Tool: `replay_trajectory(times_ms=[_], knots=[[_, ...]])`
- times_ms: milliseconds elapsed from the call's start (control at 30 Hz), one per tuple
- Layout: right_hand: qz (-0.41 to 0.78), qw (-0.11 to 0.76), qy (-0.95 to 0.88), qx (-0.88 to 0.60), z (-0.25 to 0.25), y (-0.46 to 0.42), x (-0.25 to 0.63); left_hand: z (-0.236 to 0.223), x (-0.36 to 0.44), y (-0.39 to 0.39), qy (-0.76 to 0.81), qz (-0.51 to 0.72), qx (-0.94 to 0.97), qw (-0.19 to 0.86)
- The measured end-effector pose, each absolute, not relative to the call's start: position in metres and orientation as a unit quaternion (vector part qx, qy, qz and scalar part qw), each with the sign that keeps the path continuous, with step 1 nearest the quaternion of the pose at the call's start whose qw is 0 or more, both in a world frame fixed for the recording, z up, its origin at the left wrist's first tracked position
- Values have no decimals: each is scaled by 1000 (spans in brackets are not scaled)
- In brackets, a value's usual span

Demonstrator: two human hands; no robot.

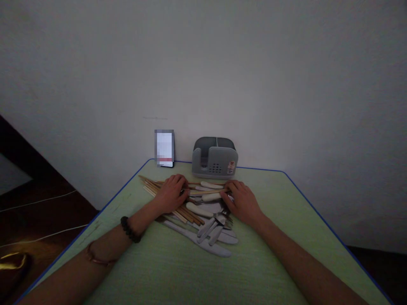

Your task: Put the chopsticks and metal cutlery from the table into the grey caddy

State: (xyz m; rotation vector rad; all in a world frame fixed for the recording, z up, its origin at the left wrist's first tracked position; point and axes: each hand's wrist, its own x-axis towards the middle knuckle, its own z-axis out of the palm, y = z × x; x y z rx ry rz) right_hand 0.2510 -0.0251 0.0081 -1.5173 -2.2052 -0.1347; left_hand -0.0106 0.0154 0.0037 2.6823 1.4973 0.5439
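Note:
A loose pile of cutlery lies on the table. My left hand (173, 194) rests at its left side, over wooden chopsticks (187, 214), thumb and fingers apart. My right hand (243, 201) rests at the right edge, thumb spread from its bent fingers, beside pale-handled utensils (211, 197). Thin chopsticks span the gap between both hands; their ends are partly hidden. Nearer me lie several forks (219, 218), their prongs near my right thumb, and silvery table knives (193, 237). A grey two-compartment cutlery holder (222, 163) stands upright behind the pile, apart from both hands.
A phone (165, 148) with a lit, blurred screen leans against the pale wall (203, 76) at the back left. The green table (190, 279) has a blue edge. Thin white cables (44, 237) run over the dark floor at the left.

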Motion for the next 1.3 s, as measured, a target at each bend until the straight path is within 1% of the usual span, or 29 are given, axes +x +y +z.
replay_trajectory(times_ms=[267,567,833,1000,1200,1300], knots=[[-55,240,-787,-566,2,-22,252,1,-11,18,471,210,856,39],[-73,224,-744,-625,7,-24,251,-2,-9,18,501,204,841,7],[-82,189,-759,-617,9,-26,250,2,-7,18,518,167,839,-4],[-80,172,-756,-626,9,-26,250,3,-6,15,526,168,834,-8],[-75,166,-758,-626,10,-27,250,4,-6,14,523,181,833,16],[-76,182,-757,-623,10,-27,250,3,-6,16,523,191,830,23]])
